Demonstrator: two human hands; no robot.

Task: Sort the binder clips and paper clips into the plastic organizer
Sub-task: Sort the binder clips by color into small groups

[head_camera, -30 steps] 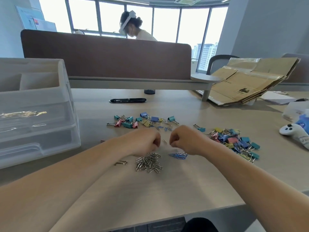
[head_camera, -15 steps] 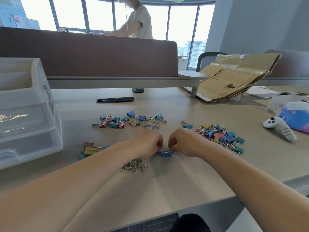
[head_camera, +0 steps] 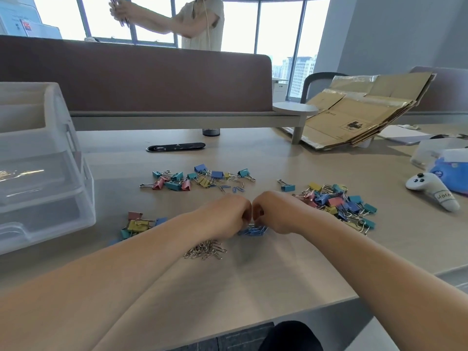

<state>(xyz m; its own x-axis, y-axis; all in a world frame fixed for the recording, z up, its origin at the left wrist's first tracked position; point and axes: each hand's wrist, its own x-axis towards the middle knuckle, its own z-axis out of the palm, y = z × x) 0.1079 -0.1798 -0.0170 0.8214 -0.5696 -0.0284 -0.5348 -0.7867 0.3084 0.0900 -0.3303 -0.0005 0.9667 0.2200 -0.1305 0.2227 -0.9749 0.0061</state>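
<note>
Blue paper clips (head_camera: 253,229): small heap on the desk (head_camera: 253,287), directly under the gap between the two hands, near the front edge.
Left hand (head_camera: 225,215): fingers curled under, knuckles facing the right hand and almost touching it, fingertips down at the blue heap; whether anything is pinched cannot be told.
Right hand (head_camera: 276,211): mirrors the left, fist-like, thumb side inward, fingertips hidden against the blue heap; grasp cannot be told.
Forearms: both bare, reaching in from the near edge and converging at the heap.
Silver paper clips (head_camera: 206,249): loose pile just beside the left wrist, near the blue heap but apart from it.
Binder clips: three coloured groups, centre (head_camera: 197,179) beyond the hands, right (head_camera: 339,201) beside the right hand, left (head_camera: 138,225) beside the left forearm.
Plastic organizer (head_camera: 50,198): clear, tiered, at far left of the desk; gold-coloured clips (head_camera: 20,173) show blurred through one tier.
Game controller (head_camera: 430,191): white, far right.
Flattened cardboard (head_camera: 359,115): propped at back right.
Divider (head_camera: 139,79): brown, across the back; a person (head_camera: 200,21) stands beyond it.
</note>
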